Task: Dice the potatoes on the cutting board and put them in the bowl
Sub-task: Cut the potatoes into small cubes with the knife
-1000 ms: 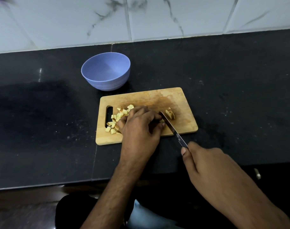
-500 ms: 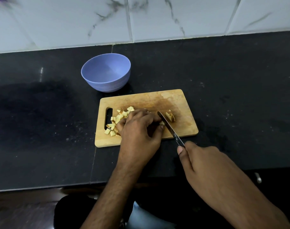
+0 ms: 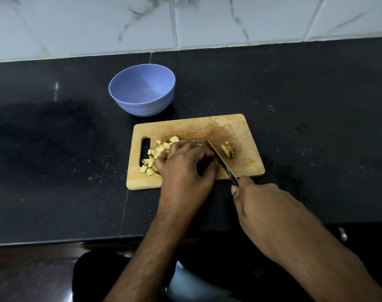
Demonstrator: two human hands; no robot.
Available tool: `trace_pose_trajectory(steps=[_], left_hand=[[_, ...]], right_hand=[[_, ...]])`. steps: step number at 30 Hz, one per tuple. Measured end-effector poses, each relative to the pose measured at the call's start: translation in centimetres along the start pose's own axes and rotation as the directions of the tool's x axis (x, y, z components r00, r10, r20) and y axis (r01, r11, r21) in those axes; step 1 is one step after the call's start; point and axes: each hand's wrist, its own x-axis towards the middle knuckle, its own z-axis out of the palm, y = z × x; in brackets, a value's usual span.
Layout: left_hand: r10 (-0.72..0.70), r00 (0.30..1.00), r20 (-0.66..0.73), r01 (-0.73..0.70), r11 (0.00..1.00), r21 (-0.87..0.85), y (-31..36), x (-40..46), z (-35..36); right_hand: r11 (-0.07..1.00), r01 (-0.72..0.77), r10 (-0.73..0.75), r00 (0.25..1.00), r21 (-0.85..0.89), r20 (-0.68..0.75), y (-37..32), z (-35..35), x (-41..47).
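Observation:
A wooden cutting board (image 3: pixel 240 129) lies on the black counter. Diced potato pieces (image 3: pixel 155 156) are heaped at its left end by the handle slot. My left hand (image 3: pixel 185 166) curls over a potato piece in the board's middle, which it mostly hides. My right hand (image 3: pixel 270 212) grips the handle of a knife (image 3: pixel 220 160); the blade slants across the board just right of my left fingers. A small cut potato piece (image 3: pixel 227 150) lies to the right of the blade. The purple bowl (image 3: pixel 142 90) stands behind the board's left end with nothing visible inside.
White marble tiles (image 3: pixel 229 20) form the wall behind the black counter (image 3: pixel 316 105). The counter's front edge runs below my forearms. A small metal knob (image 3: pixel 342 233) shows at the lower right.
Knife and both hands have stayed almost in place over the board. The view has drifted slightly, so the board and bowl sit a little lower in the frame.

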Motion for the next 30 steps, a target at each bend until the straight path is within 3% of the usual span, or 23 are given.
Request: trace_pose_trajectory(steps=[6, 11, 16, 30], left_hand=[[-0.011, 1.000, -0.002, 0.011, 1.000, -0.010, 0.4, -0.1, -0.1], [0.000, 1.000, 0.005, -0.001, 1.000, 0.021, 0.7, -0.1, -0.1], [-0.003, 0.999, 0.054, -0.003, 0.992, 0.123, 0.5, -0.3, 0.0], [-0.079, 0.996, -0.029, 0.082, 0.988, 0.131, 0.3, -1.1, -0.7]], right_hand=[[0.999, -0.036, 0.043, 0.980, -0.038, 0.194, 0.9, -1.0, -2.9], [0.992, -0.109, 0.122, 0.964, -0.069, 0.236, 1.0, -1.2, -5.1], [0.993, -0.115, 0.117, 0.975, -0.025, 0.187, 1.0, -1.0, -5.3], [0.995, -0.065, 0.065, 0.998, 0.076, 0.003, 0.1, -0.2, -4.7]])
